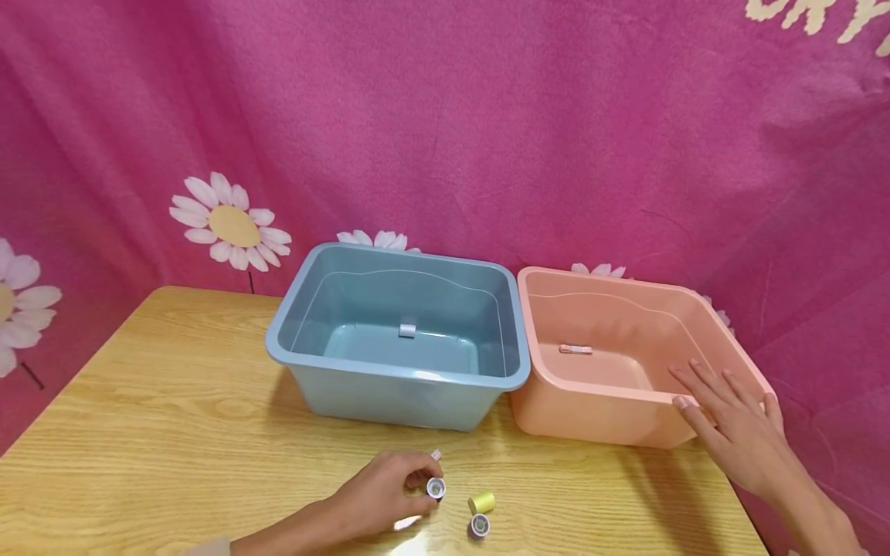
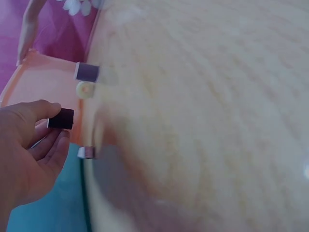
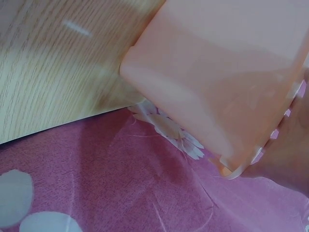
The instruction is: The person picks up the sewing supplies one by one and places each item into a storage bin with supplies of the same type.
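Observation:
My left hand (image 1: pixel 381 494) pinches a dark thread spool (image 2: pixel 61 119) between thumb and fingers, just above the table; its pale round end (image 1: pixel 436 488) faces up in the head view. Right of it a yellow thread spool (image 1: pixel 482 503) lies on its side, beside a purple spool with a white end (image 1: pixel 479 527). A small pink-and-white thing (image 1: pixel 436 455), partly hidden, lies just behind my left fingers. With fingers spread straight, my right hand (image 1: pixel 740 436) rests at the front right rim of the peach bin (image 1: pixel 591 413).
Left of the peach bin stands a blue bin (image 1: pixel 389 398), a pale lavender spool (image 1: pixel 407 330) on its floor. Inside the peach bin lies a small pink-and-white strip-like thing (image 1: pixel 575 350). Both stand on a wooden table (image 1: pixel 174 401) before a pink flowered cloth (image 1: pixel 445 131).

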{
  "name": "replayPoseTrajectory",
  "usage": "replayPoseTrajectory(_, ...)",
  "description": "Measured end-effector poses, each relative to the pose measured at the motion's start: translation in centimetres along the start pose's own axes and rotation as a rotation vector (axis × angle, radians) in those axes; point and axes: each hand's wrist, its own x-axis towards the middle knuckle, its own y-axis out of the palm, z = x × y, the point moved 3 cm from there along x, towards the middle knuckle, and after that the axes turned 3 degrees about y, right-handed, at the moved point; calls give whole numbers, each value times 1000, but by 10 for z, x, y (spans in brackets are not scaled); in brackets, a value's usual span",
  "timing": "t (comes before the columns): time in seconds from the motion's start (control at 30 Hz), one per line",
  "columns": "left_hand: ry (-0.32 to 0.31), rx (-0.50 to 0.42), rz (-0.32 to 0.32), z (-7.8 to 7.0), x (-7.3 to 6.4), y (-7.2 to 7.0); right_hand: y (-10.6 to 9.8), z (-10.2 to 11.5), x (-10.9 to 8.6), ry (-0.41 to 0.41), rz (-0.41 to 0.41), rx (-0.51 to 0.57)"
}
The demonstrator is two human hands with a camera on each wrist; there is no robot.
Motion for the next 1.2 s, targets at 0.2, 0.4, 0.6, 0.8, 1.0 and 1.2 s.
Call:
replayPoseTrajectory(0.2,-30,-26,-19,-6,3,-12,0,0,0,0,3,-5)
replayPoseTrajectory(0.4,-32,1,-37,-10,4,-20,0,-1,-1,4,0,-4)
replayPoseTrajectory(0.6,8,67,-74,-16,5,-27,0,-1,-1,7,3,-2)
replayPoseTrajectory(0.8,31,63,-82,-21,6,-32,0,1,0,11,6,-4)
replayPoseTrajectory(1.0,58,67,-97,-30,9,-38,1,0,0,7,-2,-14)
replayPoseTrajectory(1.2,75,81,-112,-38,11,-45,1,0,0,10,7,-2)
